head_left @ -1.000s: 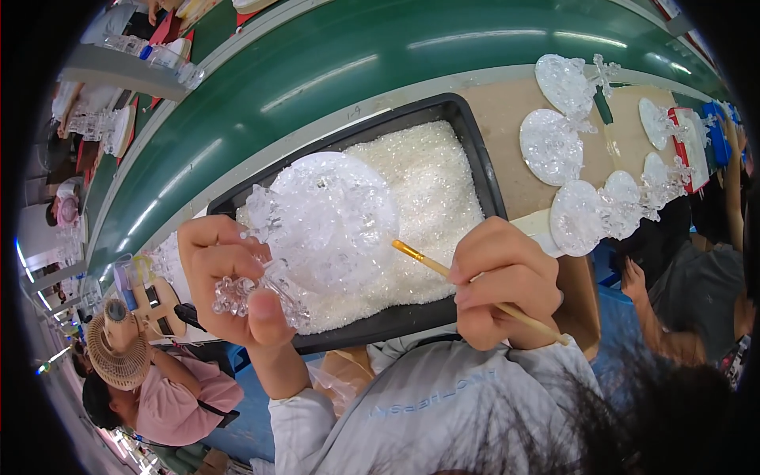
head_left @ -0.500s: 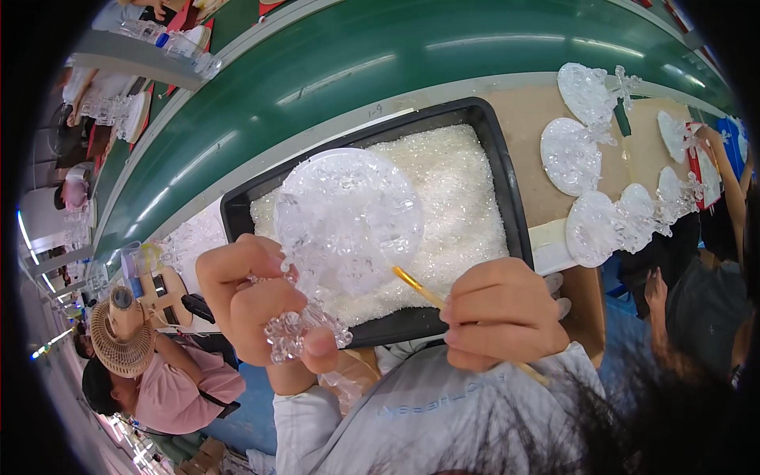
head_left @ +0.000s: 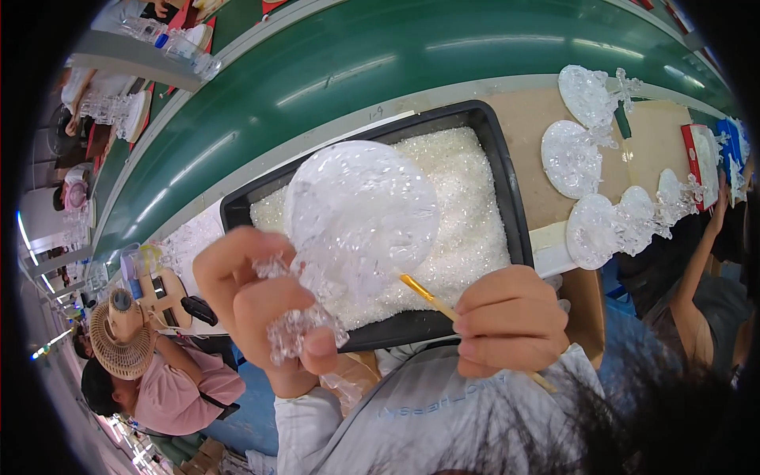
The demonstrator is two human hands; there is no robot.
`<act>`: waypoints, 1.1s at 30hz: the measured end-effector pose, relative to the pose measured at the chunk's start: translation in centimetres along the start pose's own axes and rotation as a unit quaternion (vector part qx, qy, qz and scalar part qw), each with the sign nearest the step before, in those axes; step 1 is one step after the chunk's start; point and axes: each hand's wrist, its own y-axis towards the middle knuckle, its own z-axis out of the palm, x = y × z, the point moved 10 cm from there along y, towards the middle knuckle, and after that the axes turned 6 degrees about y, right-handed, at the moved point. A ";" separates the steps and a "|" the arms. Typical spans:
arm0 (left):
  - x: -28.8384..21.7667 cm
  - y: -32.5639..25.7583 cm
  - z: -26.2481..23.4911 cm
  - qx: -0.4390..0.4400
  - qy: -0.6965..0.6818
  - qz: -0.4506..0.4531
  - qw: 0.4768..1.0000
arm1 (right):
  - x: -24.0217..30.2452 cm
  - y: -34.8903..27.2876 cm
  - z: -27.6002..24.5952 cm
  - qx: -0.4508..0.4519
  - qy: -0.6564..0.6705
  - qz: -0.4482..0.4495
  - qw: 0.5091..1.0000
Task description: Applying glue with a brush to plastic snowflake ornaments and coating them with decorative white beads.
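Note:
My left hand (head_left: 261,313) is closed around the knobbly clear stem of a transparent plastic ornament with a broad round disc (head_left: 360,206). The disc leans over the tray, its face dotted with glittering specks. Between the fingers and thumb of my right hand (head_left: 511,321) is a slim paintbrush (head_left: 431,296) with a gold-coloured ferrule. Its tip points up and left, close to the disc's lower right edge; whether it touches cannot be told. Beneath both lies a black tray (head_left: 507,178) holding a thick layer of sparkling whitish granules (head_left: 467,186).
Beyond the tray runs a green conveyor belt (head_left: 443,67). Several similar clear ornaments (head_left: 571,158) stand on the brown board to the right, where a co-worker's arm (head_left: 697,273) reaches in. A person in pink (head_left: 186,380) sits at left behind a woven fan (head_left: 121,332).
The ornament's disc has shifted right and slightly up, and turned a little. My right hand and the brush have moved slightly right and down. The co-worker's arm at right has changed position.

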 end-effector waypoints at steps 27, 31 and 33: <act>-0.2 0.0 0.5 0.002 -0.003 0.055 0.998 | -3.9 -0.4 0.0 -0.113 0.133 0.282 0.943; -0.5 0.0 0.8 0.010 -0.011 0.066 0.998 | -3.9 0.0 1.2 -0.051 0.096 0.262 0.959; -0.9 0.0 1.0 0.028 0.002 0.080 0.996 | -4.1 0.1 1.3 -0.053 0.084 0.266 0.959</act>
